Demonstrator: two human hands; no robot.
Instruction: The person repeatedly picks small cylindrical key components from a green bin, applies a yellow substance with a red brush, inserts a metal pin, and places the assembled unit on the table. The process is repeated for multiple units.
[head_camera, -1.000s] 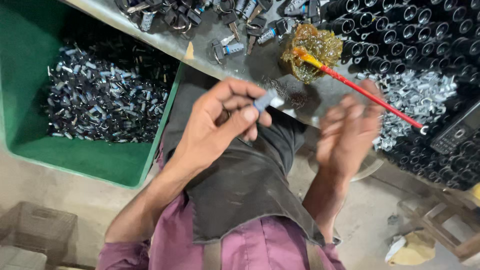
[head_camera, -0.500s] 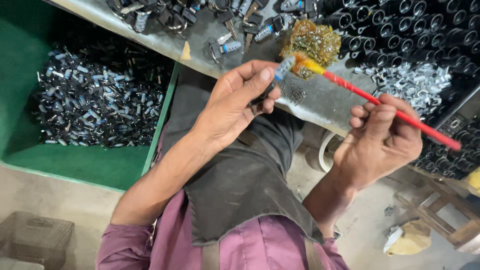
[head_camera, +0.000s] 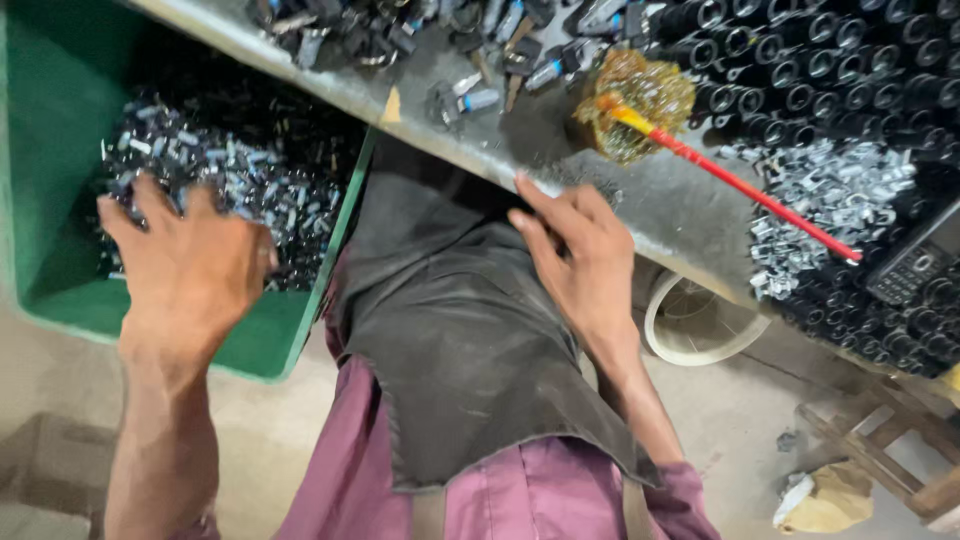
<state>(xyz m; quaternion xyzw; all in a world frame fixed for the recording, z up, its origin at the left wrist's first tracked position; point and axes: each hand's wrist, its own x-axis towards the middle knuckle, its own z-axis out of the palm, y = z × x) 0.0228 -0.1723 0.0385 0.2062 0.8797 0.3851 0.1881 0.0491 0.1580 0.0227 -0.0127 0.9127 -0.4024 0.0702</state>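
My left hand (head_camera: 190, 265) hovers with fingers spread over a heap of small silvery and black metal parts (head_camera: 250, 170) in a green bin (head_camera: 60, 110); I cannot see anything in it. My right hand (head_camera: 580, 260) lies open, palm down, on the dark cloth (head_camera: 450, 330) over my lap, its fingertips at the edge of the grey bench (head_camera: 690, 220). A thin red brush (head_camera: 760, 195) with a yellow neck lies free on the bench. Its tip rests in a sticky golden lump (head_camera: 640, 95).
Rows of black tubes (head_camera: 820, 60) fill the bench's far right, with a pile of silvery clips (head_camera: 830, 195) and a dark handset (head_camera: 915, 265) beside them. Mixed small parts (head_camera: 470, 95) lie along the bench's back. A white ring (head_camera: 700, 320) and a wooden stool (head_camera: 900, 450) sit on the floor.
My left hand left the bench, where it held a small part, and swung left over the green bin. My right hand let go of the red brush, which now lies on the bench.
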